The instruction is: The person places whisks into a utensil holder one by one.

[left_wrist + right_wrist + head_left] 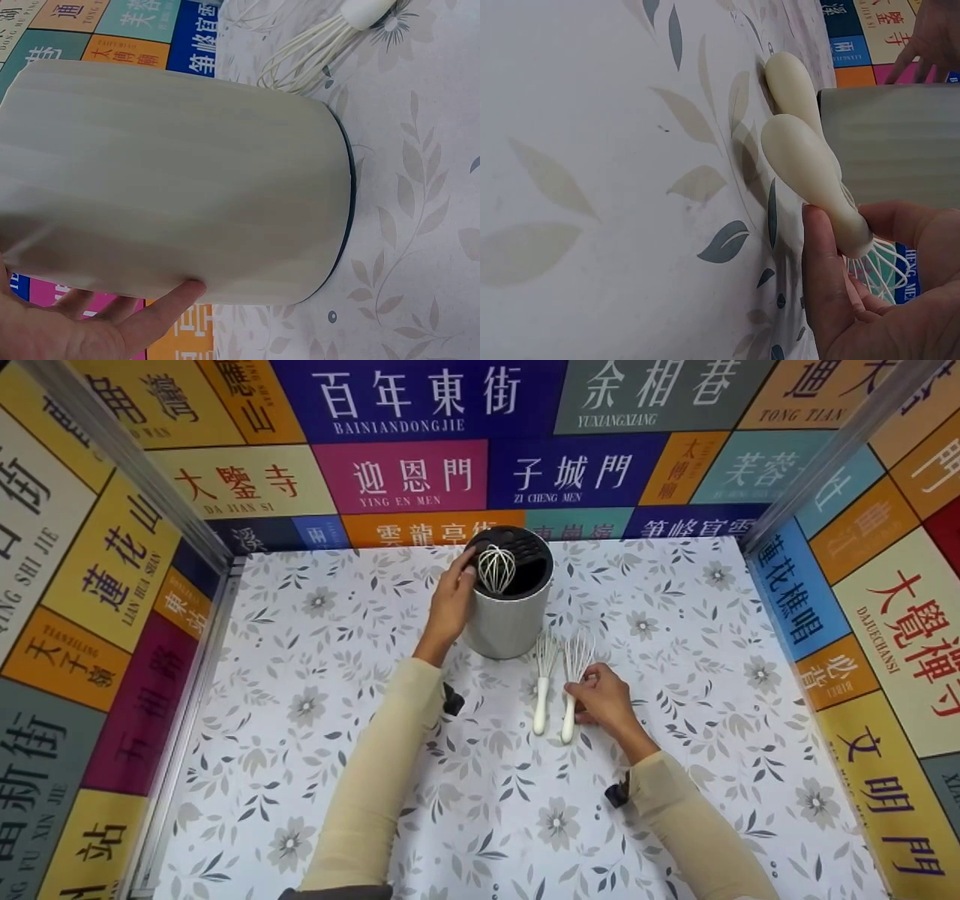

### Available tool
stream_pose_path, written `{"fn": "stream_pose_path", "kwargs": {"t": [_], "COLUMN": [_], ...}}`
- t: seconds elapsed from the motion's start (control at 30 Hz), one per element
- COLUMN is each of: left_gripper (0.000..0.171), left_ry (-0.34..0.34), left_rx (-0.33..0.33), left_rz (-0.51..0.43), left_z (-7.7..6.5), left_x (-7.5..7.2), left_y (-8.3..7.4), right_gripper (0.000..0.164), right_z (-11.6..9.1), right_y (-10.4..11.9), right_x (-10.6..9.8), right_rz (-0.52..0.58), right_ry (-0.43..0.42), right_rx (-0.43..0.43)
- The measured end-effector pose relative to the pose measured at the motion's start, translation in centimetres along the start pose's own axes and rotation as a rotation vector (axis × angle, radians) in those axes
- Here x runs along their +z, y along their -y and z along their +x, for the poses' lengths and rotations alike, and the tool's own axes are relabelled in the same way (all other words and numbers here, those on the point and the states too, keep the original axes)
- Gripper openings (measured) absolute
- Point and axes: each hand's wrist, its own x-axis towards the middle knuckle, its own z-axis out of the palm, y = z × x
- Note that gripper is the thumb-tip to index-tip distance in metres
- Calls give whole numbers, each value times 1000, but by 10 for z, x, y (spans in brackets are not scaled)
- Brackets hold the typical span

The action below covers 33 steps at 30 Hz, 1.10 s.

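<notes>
A light grey utensil holder (504, 626) with a black slotted top stands upright near the table's back. One whisk (496, 568) sits in it with its wire head up. My left hand (450, 604) touches the holder's left side, its fingers fairly straight against the wall and near the rim. In front of the holder, my right hand (606, 701) pinches the white handle of a whisk (806, 161) between thumb and fingers. Just left of it, a second white-handled whisk (541, 705) lies on the table, wires pointing to the back.
The table (315, 772) has a white cloth with grey flowers and leaves. Panels with coloured lettering (420, 472) enclose the back and both sides. The holder stands close to the back panel.
</notes>
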Motion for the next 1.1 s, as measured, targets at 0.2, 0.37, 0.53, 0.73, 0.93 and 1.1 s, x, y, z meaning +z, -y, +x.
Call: {"fn": "stream_pose_path", "kwargs": {"t": [0.2,0.37,0.53,0.73,0.93,1.1], "left_gripper": [46,46,46,47,48,48], "left_ry": [-6,-4,-3,5,10,12], "left_rx": [-6,-6,-11,-1,1,3], "left_rz": [-9,-11,-9,-4,2,-3], "left_z": [1,1,1,1,2,2], "left_x": [1,1,1,0,1,0], "left_y": [-1,-1,0,0,1,1], "right_gripper": [46,50,52,57,56,56], "right_z": [0,1,2,2,4,5], "right_y": [4,8,13,22,33,45], "right_x": [0,-2,-4,-7,-8,-11], "right_rz": [10,-35,-15,96,100,82], "right_ry": [-6,-12,1,51,31,24], "right_rx": [-9,-18,-13,-21,-57,-96]}}
